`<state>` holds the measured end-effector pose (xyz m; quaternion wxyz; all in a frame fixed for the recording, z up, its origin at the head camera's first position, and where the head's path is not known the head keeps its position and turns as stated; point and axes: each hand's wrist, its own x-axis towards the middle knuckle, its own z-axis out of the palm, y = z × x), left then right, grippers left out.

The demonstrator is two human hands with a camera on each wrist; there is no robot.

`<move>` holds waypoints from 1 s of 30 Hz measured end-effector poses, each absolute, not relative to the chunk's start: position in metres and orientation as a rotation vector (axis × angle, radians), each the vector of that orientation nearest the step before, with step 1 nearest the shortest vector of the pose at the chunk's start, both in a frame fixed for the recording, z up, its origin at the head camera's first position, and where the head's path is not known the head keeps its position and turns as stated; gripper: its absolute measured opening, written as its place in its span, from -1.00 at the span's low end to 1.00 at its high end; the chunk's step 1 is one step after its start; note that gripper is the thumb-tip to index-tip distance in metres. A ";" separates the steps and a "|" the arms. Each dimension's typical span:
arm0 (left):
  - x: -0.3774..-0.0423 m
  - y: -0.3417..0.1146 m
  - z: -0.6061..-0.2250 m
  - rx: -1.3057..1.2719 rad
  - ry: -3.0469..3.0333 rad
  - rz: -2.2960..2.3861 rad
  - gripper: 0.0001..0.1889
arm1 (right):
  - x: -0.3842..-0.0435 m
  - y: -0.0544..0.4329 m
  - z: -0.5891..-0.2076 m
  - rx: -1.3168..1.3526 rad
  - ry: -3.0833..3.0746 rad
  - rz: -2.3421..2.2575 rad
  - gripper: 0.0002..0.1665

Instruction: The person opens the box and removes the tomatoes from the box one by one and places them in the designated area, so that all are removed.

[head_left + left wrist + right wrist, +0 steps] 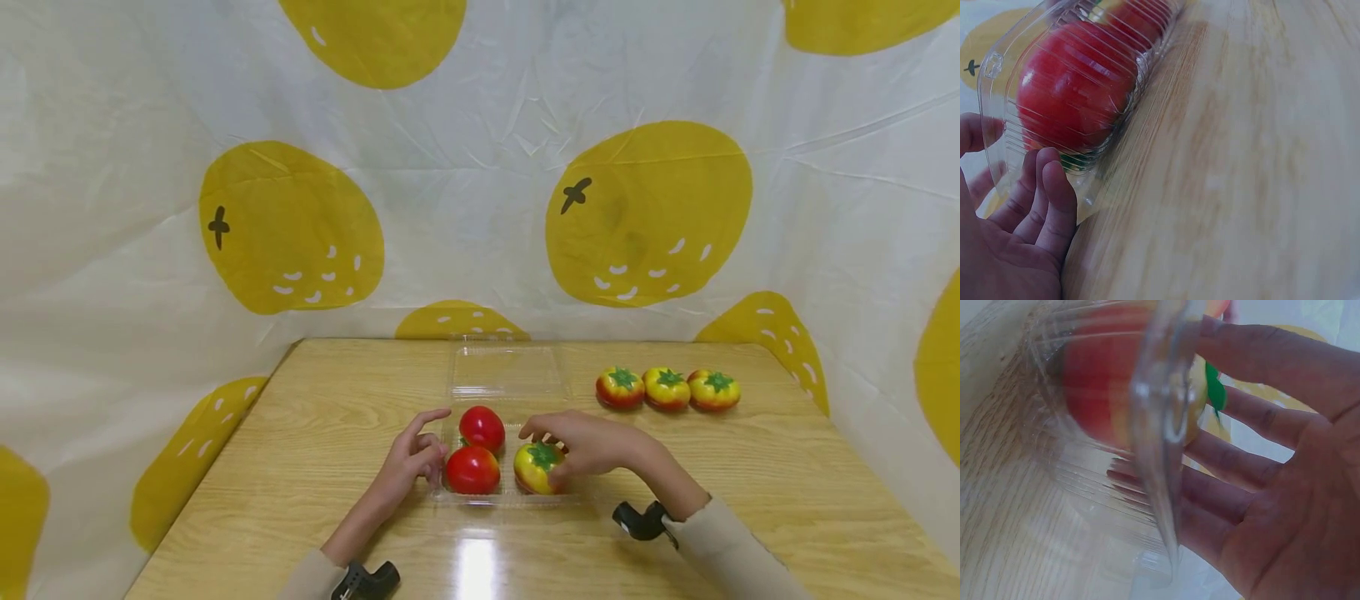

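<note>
A clear plastic clamshell box (pixel 510 500) lies with its lid (pixel 510 371) folded back. On its left side are two red tomatoes (pixel 472 471) (pixel 482 428), their bottoms up. A yellow-and-red tomato (pixel 534 469) with a green leaf top sits on the right side. My right hand (pixel 588 442) reaches into the box and holds this tomato, its fingers and thumb curved around it. With its fingers at both sides of the rim, my left hand (pixel 411 460) grips the box's left edge; in the left wrist view, fingertips (pixel 1054 172) lie by the ribbed wall.
Three more yellow-and-red tomatoes (pixel 667 388) stand in a row at the back right of the wooden table (pixel 315 433). A white curtain (pixel 465 208) printed with yellow fruit hangs behind and beside the table.
</note>
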<state>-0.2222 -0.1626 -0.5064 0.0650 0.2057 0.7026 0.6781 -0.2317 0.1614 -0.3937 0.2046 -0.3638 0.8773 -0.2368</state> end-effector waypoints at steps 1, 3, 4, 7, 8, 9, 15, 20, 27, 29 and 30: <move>-0.222 -0.163 -0.507 0.620 2.122 2.048 -0.42 | -0.232 0.161 -0.394 -1.012 2.445 -0.657 -0.33; -0.222 -0.163 -0.507 0.621 2.123 2.049 -0.42 | -0.233 0.160 -0.394 -1.013 2.446 -0.646 -0.33; -0.222 -0.163 -0.507 0.620 2.123 2.048 -0.42 | -0.233 0.159 -0.394 -1.014 2.450 -0.637 -0.34; -0.222 -0.163 -0.507 0.615 2.126 2.044 -0.42 | -0.233 0.158 -0.394 -1.013 2.463 -0.617 -0.36; -0.222 -0.163 -0.507 0.612 2.127 2.042 -0.43 | -0.233 0.158 -0.394 -1.013 2.471 -0.609 -0.37; -0.222 -0.163 -0.507 0.609 2.128 2.041 -0.43 | -0.233 0.158 -0.393 -1.014 2.478 -0.600 -0.38; -0.222 -0.163 -0.507 0.598 2.133 2.035 -0.43 | -0.234 0.158 -0.393 -1.041 2.511 -0.572 -0.37; -0.222 -0.163 -0.506 0.592 2.142 2.028 -0.43 | -0.234 0.161 -0.393 -1.112 2.547 -0.600 -0.36; -0.222 -0.163 -0.507 0.595 2.145 2.030 -0.43 | -0.234 0.163 -0.388 -1.186 2.594 -0.619 -0.39; -0.222 -0.163 -0.508 0.593 2.141 2.033 -0.42 | -0.233 0.163 -0.387 -1.181 2.601 -0.628 -0.39; -0.222 -0.163 -0.508 0.593 2.138 2.035 -0.42 | -0.232 0.163 -0.387 -1.179 2.602 -0.634 -0.39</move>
